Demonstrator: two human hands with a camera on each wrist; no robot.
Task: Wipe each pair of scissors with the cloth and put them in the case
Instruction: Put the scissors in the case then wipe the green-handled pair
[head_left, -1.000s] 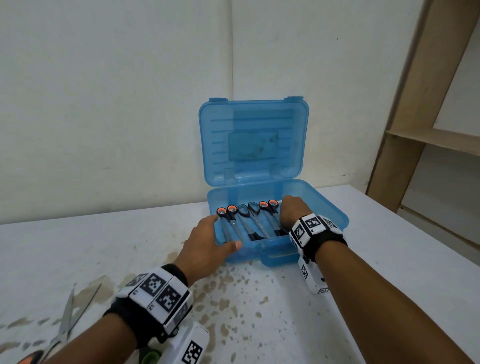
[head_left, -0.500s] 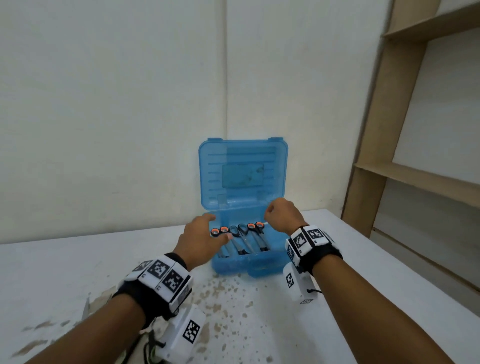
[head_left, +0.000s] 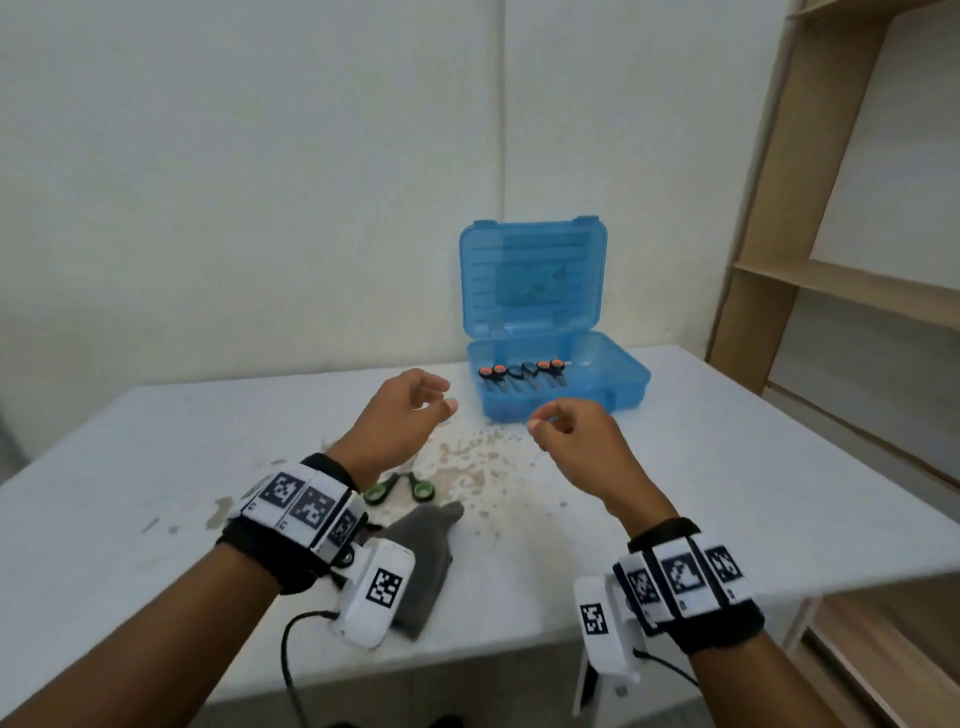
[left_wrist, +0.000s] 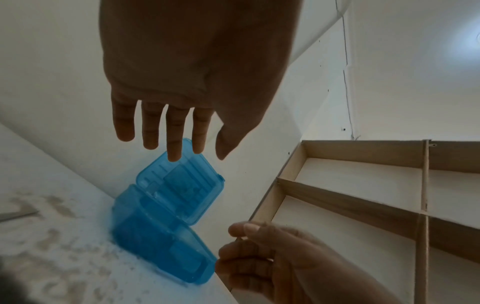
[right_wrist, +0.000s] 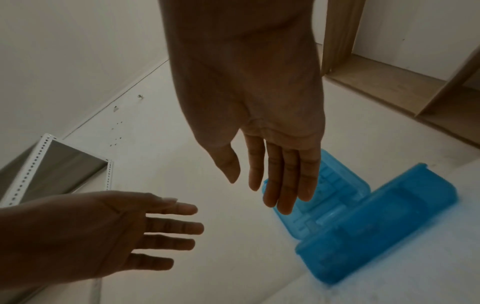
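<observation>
The blue case (head_left: 621, 387) stands open at the far side of the white table, its lid upright, with three pairs of scissors (head_left: 522, 375) lying side by side inside. Green-handled scissors (head_left: 401, 487) lie on the table below my left wrist, next to a grey cloth (head_left: 422, 558). My left hand (head_left: 415, 408) and right hand (head_left: 561, 431) hover in front of the case, both empty with relaxed fingers. From the wrist views, the left hand (left_wrist: 166, 135) and right hand (right_wrist: 275, 181) show straight fingers, with the case (left_wrist: 166, 230) (right_wrist: 376, 232) beyond them.
The white table (head_left: 727, 493) has brown stains in the middle. Wooden shelving (head_left: 857, 280) stands at the right, close to the table's edge. A white wall lies behind the case. A metal rack (right_wrist: 52, 168) shows in the right wrist view.
Both hands have pulled back from the case towards me and now hover before it. The view has drawn back, bringing the green scissors and the cloth into sight.
</observation>
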